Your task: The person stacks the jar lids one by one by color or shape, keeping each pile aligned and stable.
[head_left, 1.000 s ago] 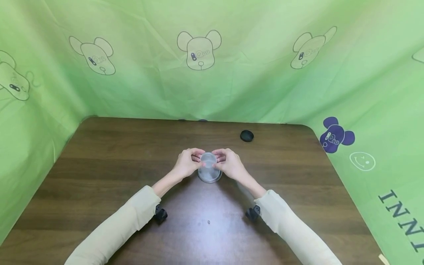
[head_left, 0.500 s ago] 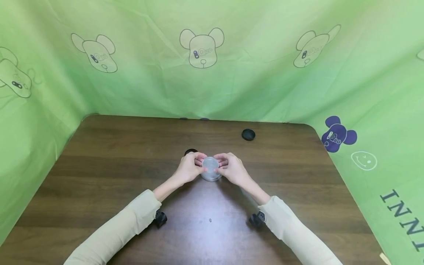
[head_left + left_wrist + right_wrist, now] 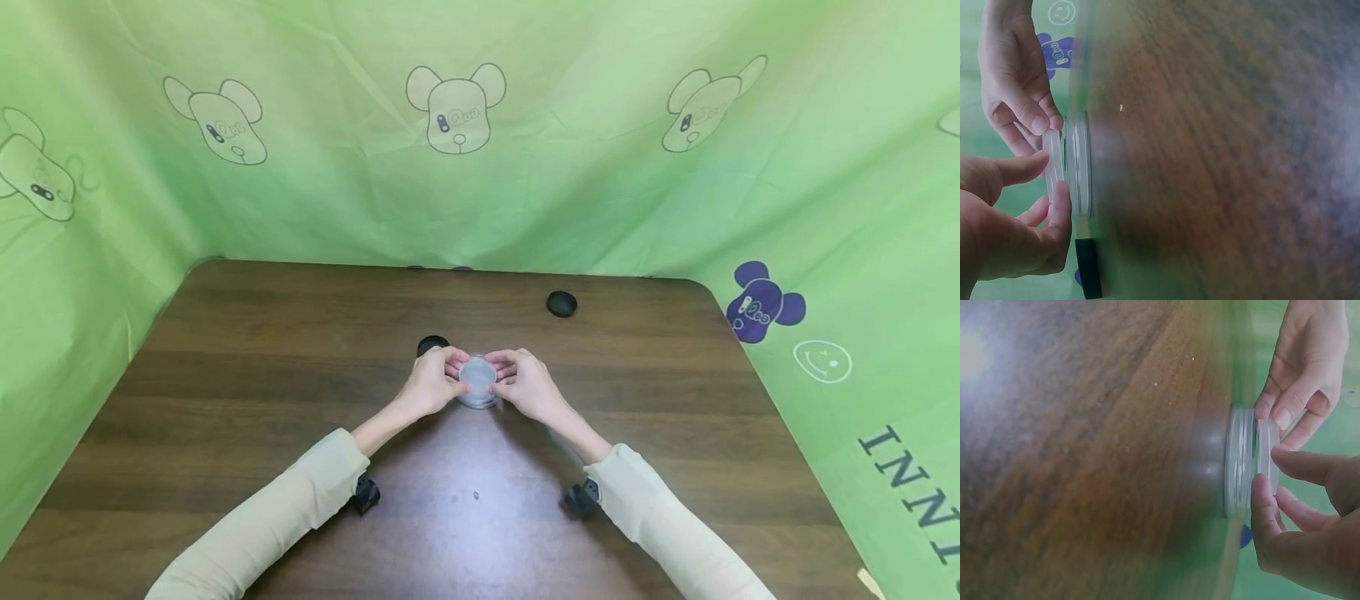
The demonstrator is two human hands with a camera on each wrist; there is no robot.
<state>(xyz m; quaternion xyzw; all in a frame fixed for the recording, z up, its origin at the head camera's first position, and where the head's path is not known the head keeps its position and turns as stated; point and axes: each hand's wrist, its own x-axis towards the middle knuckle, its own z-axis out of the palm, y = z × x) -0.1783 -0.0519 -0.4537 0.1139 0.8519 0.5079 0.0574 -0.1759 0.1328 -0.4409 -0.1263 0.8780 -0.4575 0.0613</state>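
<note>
A small, round, translucent shallow dish (image 3: pixel 477 375) is held level by both hands. My left hand (image 3: pixel 432 383) pinches its left edge between thumb and fingers. On the opposite edge, my right hand (image 3: pixel 527 387) pinches it the same way. Right below lies a wider, clear round dish (image 3: pixel 478 405), flat on the table and mostly covered from above. Both wrist views show the small dish (image 3: pixel 1053 162) just over the wide dish (image 3: pixel 1236 465), with a narrow gap between them. Whether they touch anywhere is hard to tell.
A black round lid (image 3: pixel 432 342) lies just behind my left hand, partly hidden by it. Another black round lid (image 3: pixel 562 304) lies farther back to the right. The brown wooden table (image 3: pixel 300 317) meets a green printed curtain (image 3: pixel 337 192) at its back and sides.
The small dish has come slightly nearer to me, so it covers more of the wide dish. The black lid behind my left hand has come into sight. Both hands keep their hold.
</note>
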